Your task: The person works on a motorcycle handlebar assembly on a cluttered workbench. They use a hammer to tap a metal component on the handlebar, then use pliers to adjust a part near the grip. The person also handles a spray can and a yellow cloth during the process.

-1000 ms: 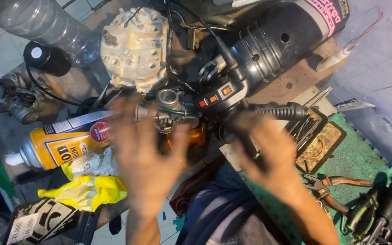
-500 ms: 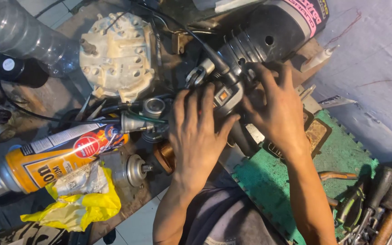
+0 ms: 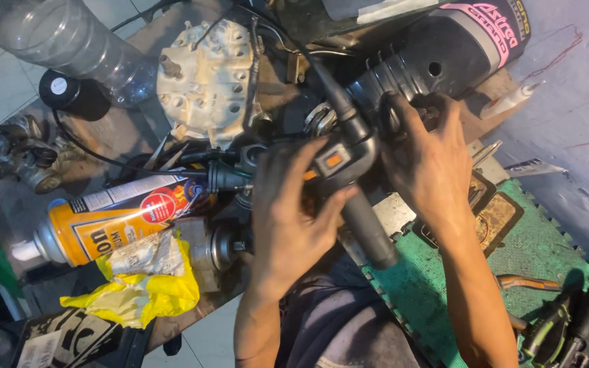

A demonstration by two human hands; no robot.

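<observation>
left hand (image 3: 288, 218) on handlebar switch (image 3: 339, 160), right hand (image 3: 431, 163) beside

- One view only, worn on the head, looking steeply down onto the cluttered desk (image 3: 124, 136).
- It sits close: both forearms enter from 6 o'clock.
- A spray can (image 3: 114, 218) lies at 9 o'clock, a green mat (image 3: 512, 245) at 4 o'clock.
</observation>
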